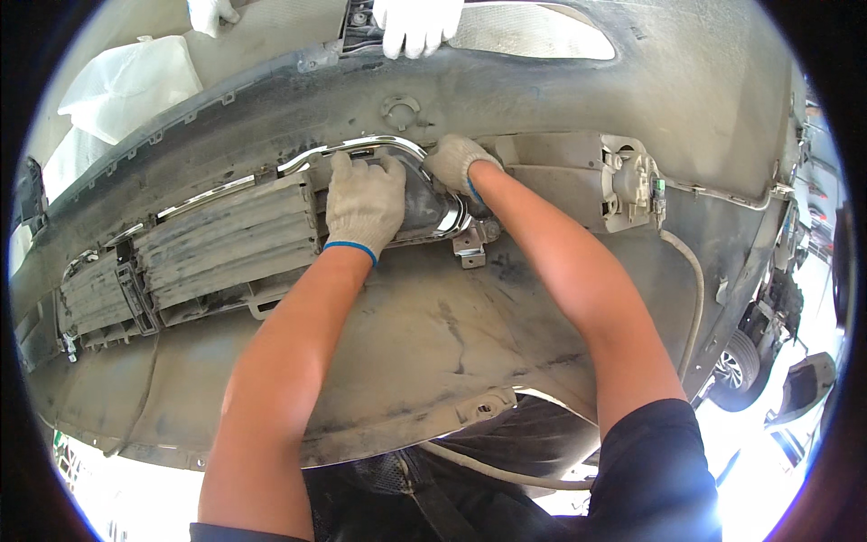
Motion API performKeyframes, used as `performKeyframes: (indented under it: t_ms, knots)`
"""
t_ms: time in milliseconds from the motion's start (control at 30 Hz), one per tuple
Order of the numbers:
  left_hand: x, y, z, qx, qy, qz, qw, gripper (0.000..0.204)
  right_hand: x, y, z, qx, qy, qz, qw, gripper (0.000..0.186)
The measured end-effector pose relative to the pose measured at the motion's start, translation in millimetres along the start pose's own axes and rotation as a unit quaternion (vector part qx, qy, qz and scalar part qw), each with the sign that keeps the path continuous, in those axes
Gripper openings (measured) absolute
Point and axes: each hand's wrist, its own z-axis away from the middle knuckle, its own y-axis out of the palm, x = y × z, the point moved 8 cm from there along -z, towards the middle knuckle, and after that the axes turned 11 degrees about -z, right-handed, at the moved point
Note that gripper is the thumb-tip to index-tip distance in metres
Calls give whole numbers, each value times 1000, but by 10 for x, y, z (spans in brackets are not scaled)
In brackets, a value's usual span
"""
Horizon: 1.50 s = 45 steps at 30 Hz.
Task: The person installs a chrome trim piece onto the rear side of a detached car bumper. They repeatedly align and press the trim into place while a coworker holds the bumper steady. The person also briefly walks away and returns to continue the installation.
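— What carried everything?
— A dusty grey car bumper point(424, 352), inner side up.
— And on it?
— A ribbed grille point(217, 248) at nine o'clock, a chrome trim strip point(361, 147) toward twelve, a cable point(691, 289) at three.

The left hand point(364, 200) covers the middle of the dark housing point(424, 203), and the fingertips of the right hand point(459, 163) are hidden behind the chrome trim point(361, 147). At the top edge, a co-worker's gloved hand point(415, 25) is cut off at the wrist. The car point(754, 361) at the right rim is too bent and overexposed to see clearly.
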Motion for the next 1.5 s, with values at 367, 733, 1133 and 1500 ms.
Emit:
performKeyframes:
  t_ms: [367,733,1133,1500]
  knots:
    - [-29,-50,-43,39,9,4,999,40,-192,111,-161,-33,-176,98,979,44]
    - [8,-23,-13,-7,-3,6,1000,34,233,-157,270,45,-146,89,984,39]
    - [16,-21,0,-13,-5,2,1000,34,139,77,9,67,-111,147,981,42]
    - [-19,-56,-8,-31,2,4,1000,34,163,-89,238,67,-134,64,987,34]
